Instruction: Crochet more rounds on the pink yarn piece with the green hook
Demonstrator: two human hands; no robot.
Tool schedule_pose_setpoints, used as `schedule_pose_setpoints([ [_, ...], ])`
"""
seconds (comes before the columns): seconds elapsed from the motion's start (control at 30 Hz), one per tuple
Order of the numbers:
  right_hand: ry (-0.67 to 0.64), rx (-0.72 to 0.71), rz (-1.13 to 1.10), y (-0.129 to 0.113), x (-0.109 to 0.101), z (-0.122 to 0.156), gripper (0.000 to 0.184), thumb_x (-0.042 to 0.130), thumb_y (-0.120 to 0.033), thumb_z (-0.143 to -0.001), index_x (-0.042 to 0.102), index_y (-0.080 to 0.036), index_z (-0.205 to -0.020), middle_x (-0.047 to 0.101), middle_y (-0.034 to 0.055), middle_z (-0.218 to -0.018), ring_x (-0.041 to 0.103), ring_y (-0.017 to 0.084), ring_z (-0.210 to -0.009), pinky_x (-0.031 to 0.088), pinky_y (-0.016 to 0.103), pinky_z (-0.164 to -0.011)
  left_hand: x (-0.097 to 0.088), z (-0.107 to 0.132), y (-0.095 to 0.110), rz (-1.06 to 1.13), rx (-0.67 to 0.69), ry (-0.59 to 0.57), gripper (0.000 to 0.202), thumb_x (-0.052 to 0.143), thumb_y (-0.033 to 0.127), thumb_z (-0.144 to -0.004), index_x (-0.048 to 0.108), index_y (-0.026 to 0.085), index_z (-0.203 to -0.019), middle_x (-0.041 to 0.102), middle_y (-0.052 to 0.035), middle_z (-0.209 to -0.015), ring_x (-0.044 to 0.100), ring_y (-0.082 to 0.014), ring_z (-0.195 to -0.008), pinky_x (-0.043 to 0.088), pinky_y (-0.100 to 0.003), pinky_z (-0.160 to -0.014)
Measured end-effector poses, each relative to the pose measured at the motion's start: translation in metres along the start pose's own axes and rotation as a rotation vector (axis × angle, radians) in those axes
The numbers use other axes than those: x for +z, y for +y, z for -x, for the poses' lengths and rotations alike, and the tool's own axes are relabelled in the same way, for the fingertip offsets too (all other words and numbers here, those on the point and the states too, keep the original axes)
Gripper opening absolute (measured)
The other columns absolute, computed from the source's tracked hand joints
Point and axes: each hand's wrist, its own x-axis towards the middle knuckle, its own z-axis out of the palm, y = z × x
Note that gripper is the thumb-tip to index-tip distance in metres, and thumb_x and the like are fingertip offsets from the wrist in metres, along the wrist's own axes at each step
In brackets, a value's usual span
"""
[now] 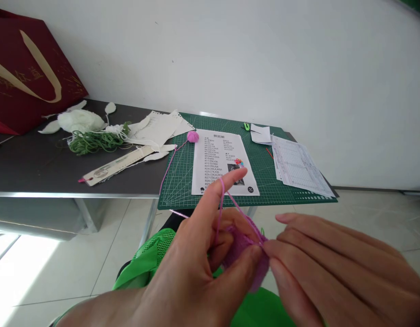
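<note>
The left hand point(192, 259) grips a small pink crocheted piece point(244, 254) between its thumb and bent fingers, with the index finger raised and a thin pink yarn strand point(221, 200) looped over it. The right hand point(327, 259) comes in from the other side, its fingers point(298, 240) close together, with the tips pinching the piece's edge. Beyond, a round pink yarn ball point(192, 136) sits on a green cutting mat point(281, 193), beside a printed white pattern sheet point(221, 163). The mat lies on a dark grey bench point(60, 168), near a tangle of green yarn point(94, 141) and fluffy white yarn point(79, 121).
</note>
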Motion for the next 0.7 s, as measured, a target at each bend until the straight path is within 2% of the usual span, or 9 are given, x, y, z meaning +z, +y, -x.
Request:
schedule_pose_setpoints([
  [0.07,0.005,0.079,0.001,-0.002,0.016,-0.005,0.029,0.061,-0.012,-0.093,0.057,-0.020,-0.065,0.069,0.0017,-0.063,0.065,0.016,-0.060,0.053,0.035,-0.057,0.003,0.000,-0.006,-0.024,0.055,0.050,0.069,0.069,0.016,-0.094,0.044,0.056,-0.145,0.069,0.0044,-0.091,0.055,-0.0081,-0.063,0.048,-0.015,-0.060],
  [0.13,0.029,0.152,-0.053,-0.003,0.035,-0.001,0.025,0.061,-0.015,-0.094,0.056,-0.018,-0.070,0.063,0.0016,-0.061,0.063,0.017,-0.063,0.053,0.035,-0.060,0.006,0.000,-0.011,-0.064,0.070,0.138,0.072,0.070,0.020,-0.094,0.040,0.053,-0.149,0.070,0.0032,-0.090,0.056,-0.0109,-0.066,0.049,-0.018,-0.060],
  [0.2,0.169,0.183,-0.089,-0.002,0.053,0.009,0.021,0.056,-0.011,-0.095,0.055,-0.017,-0.074,0.059,0.0028,-0.061,0.055,0.016,-0.063,0.052,0.035,-0.060,0.011,0.000,-0.014,-0.078,0.054,0.235,0.072,0.071,0.024,-0.094,0.037,0.052,-0.151,0.069,0.0035,-0.087,0.053,-0.0114,-0.064,0.048,-0.020,-0.060],
  [0.27,0.312,0.155,-0.093,0.000,0.068,0.018,0.017,0.049,-0.013,-0.098,0.057,-0.015,-0.084,0.057,0.0035,-0.064,0.050,0.016,-0.064,0.051,0.035,-0.060,0.015,-0.001,-0.013,-0.035,0.030,0.279,0.072,0.072,0.026,-0.093,0.037,0.050,-0.151,0.067,0.0039,-0.084,0.050,-0.0115,-0.063,0.047,-0.022,-0.062],
  [0.33,0.404,0.143,-0.111,0.002,0.075,0.023,0.018,0.045,-0.019,-0.102,0.057,-0.014,-0.089,0.055,0.0029,-0.066,0.048,0.016,-0.067,0.051,0.035,-0.061,0.016,-0.003,-0.011,0.049,-0.032,0.256,0.076,0.075,0.026,-0.091,0.034,0.046,-0.152,0.066,0.0041,-0.081,0.047,-0.0110,-0.061,0.046,-0.023,-0.061],
  [0.4,0.431,0.141,-0.143,0.002,0.075,0.023,0.018,0.046,-0.025,-0.104,0.057,-0.016,-0.092,0.054,0.0013,-0.067,0.049,0.015,-0.066,0.054,0.033,-0.062,0.013,-0.006,-0.007,0.136,-0.102,0.207,0.082,0.078,0.023,-0.088,0.033,0.043,-0.154,0.063,0.0055,-0.077,0.039,-0.0091,-0.056,0.041,-0.022,-0.056],
  [0.5,0.437,0.138,-0.194,0.000,0.069,0.019,0.020,0.047,-0.029,-0.105,0.058,-0.016,-0.095,0.056,0.0004,-0.068,0.052,0.014,-0.067,0.057,0.031,-0.066,0.006,-0.009,-0.003,0.220,-0.127,0.135,0.088,0.081,0.013,-0.083,0.037,0.040,-0.153,0.042,0.0117,-0.059,0.028,-0.0080,-0.054,0.032,-0.019,-0.053],
  [0.57,0.447,0.143,-0.219,-0.002,0.062,0.017,0.024,0.044,-0.030,-0.106,0.059,-0.014,-0.096,0.058,0.0015,-0.070,0.055,0.014,-0.070,0.059,0.030,-0.070,0.000,-0.009,-0.003,0.254,-0.136,0.080,0.085,0.081,0.010,-0.082,0.041,0.038,-0.151,0.032,0.0127,-0.056,0.024,-0.0082,-0.055,0.027,-0.019,-0.053],
  [0.7,0.298,0.152,-0.238,-0.005,0.045,0.021,0.027,0.044,-0.030,-0.107,0.060,-0.011,-0.097,0.066,0.0036,-0.078,0.063,0.012,-0.081,0.060,0.027,-0.081,-0.007,-0.009,-0.005,0.333,-0.173,-0.042,0.075,0.079,0.018,-0.087,0.044,0.040,-0.149,0.051,0.0082,-0.068,0.024,-0.0051,-0.052,0.021,-0.022,-0.051],
])
